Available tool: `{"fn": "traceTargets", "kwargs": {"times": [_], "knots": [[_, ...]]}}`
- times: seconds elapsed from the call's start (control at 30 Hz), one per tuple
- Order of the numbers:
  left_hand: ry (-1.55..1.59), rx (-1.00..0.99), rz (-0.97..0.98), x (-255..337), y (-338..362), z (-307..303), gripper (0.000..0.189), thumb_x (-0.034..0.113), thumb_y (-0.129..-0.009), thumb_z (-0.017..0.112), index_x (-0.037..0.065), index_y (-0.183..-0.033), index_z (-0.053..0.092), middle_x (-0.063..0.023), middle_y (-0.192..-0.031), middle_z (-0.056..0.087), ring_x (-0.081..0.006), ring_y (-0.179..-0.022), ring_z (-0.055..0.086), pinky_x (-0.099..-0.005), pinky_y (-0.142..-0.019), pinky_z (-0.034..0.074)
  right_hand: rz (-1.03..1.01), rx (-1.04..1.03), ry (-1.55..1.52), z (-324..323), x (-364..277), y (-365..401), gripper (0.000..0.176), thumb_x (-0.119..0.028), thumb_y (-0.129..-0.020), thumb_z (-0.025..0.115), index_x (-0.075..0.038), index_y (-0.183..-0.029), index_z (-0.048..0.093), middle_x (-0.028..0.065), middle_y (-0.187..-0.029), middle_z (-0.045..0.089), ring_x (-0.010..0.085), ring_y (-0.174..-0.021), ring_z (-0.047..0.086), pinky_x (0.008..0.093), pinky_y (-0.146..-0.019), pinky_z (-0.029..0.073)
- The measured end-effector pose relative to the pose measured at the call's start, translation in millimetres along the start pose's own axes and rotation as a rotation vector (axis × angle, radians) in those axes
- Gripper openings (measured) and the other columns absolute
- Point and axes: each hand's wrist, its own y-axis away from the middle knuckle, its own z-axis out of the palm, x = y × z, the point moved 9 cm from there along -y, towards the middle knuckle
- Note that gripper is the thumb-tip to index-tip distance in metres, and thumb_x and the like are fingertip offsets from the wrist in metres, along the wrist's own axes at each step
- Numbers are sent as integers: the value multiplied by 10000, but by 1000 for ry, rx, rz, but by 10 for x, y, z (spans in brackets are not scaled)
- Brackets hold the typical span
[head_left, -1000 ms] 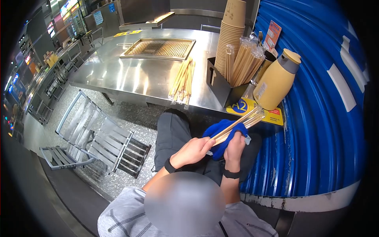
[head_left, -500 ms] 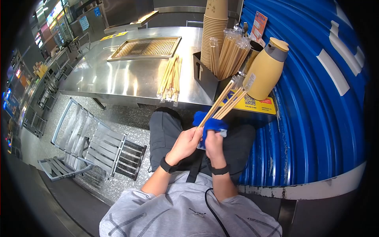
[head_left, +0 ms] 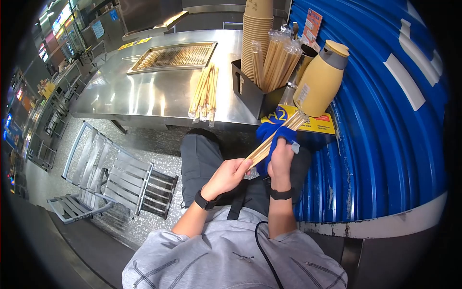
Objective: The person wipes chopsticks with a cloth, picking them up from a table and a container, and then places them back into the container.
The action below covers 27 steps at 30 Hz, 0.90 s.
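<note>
My left hand (head_left: 227, 175) is closed around the near end of a small bundle of wooden chopsticks (head_left: 261, 152), which slants up and to the right over my lap. My right hand (head_left: 281, 158) grips a blue cloth (head_left: 264, 130), folded about the upper part of that bundle. Clear plastic shows at the far tips. Beyond my hands, more wrapped chopsticks (head_left: 205, 92) lie in a loose pile at the table's front edge. Other wrapped chopsticks (head_left: 278, 60) stand upright in a black caddy (head_left: 246, 91) beside a tall stack of paper cups (head_left: 256, 36).
The steel table (head_left: 149, 96) has a grill grate (head_left: 173, 57) set in it. A yellow jug (head_left: 321, 82) stands right of the caddy, by a yellow sign (head_left: 320, 124) and the blue corrugated wall (head_left: 375, 144). Folding chairs (head_left: 120, 178) stand on the floor at left.
My right hand has moved the blue cloth up and right along the chopsticks toward their far tips. The bundle now tilts lower to the right and its sticks lie closer together.
</note>
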Motion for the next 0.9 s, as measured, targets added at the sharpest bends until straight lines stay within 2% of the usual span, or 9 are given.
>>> {"fn": "traceTargets", "kwargs": {"times": [0.17,0.27,0.33,0.4,0.47,0.67,0.8,0.83,0.9], "knots": [[16,82,46,-29,-96,-23,426,345,-997,433,26,-733,536,52,-593,428,-38,-538,375,-225,-484,321,26,-158,116,149,303,265,91,-84,-944,497,-44,-918,574,31,-855,616,84,-745,579,248,-656,479],[-60,79,28,-39,-111,-18,426,347,-999,427,28,-740,537,53,-591,426,-40,-538,378,-226,-490,328,66,-95,65,148,193,184,98,-85,-941,495,-48,-907,578,26,-832,614,90,-723,586,241,-650,481],[-75,64,46,-21,-93,4,423,348,-998,428,29,-748,549,49,-595,439,-43,-544,393,-225,-498,339,161,129,52,-108,225,-45,188,-172,-965,475,-27,-954,593,38,-874,628,122,-764,607,261,-682,494],[-67,-7,-7,-112,-67,42,422,349,-997,431,28,-753,556,46,-599,449,-44,-549,402,-224,-502,344,109,39,-64,-147,63,-382,278,-229,-989,442,-1,-1082,573,72,-992,647,164,-877,627,299,-792,507],[-46,0,29,-120,-50,49,414,340,-998,434,31,-750,553,43,-601,454,-41,-549,406,-225,-498,343,-22,-11,-69,-91,-241,-517,268,-221,-987,444,-4,-1066,580,83,-995,653,179,-887,632,304,-813,506],[-57,71,56,-58,-50,38,412,330,-996,441,22,-747,553,45,-571,434,-42,-522,393,-229,-477,336,-10,10,53,-104,65,-193,205,-163,-964,481,-14,-1073,571,55,-934,640,133,-837,611,263,-740,493],[-90,131,70,40,-48,11,423,322,-1000,421,12,-736,537,23,-571,456,-56,-526,414,-243,-489,357,56,-49,157,-18,382,249,95,-114,-952,501,-67,-984,577,24,-858,610,79,-735,578,215,-633,466],[-97,151,115,4,-68,-6,424,319,-1000,415,3,-746,541,9,-576,471,-65,-534,430,-252,-503,374,-63,-96,162,92,288,318,73,-107,-948,510,-76,-955,576,8,-823,592,60,-698,557,203,-603,450],[-122,153,115,18,-71,-20,424,323,-999,420,2,-754,548,6,-583,479,-68,-540,436,-254,-508,380,-29,-67,167,45,336,306,68,-67,-925,530,-43,-908,591,8,-843,611,74,-720,566,220,-630,459]]}}
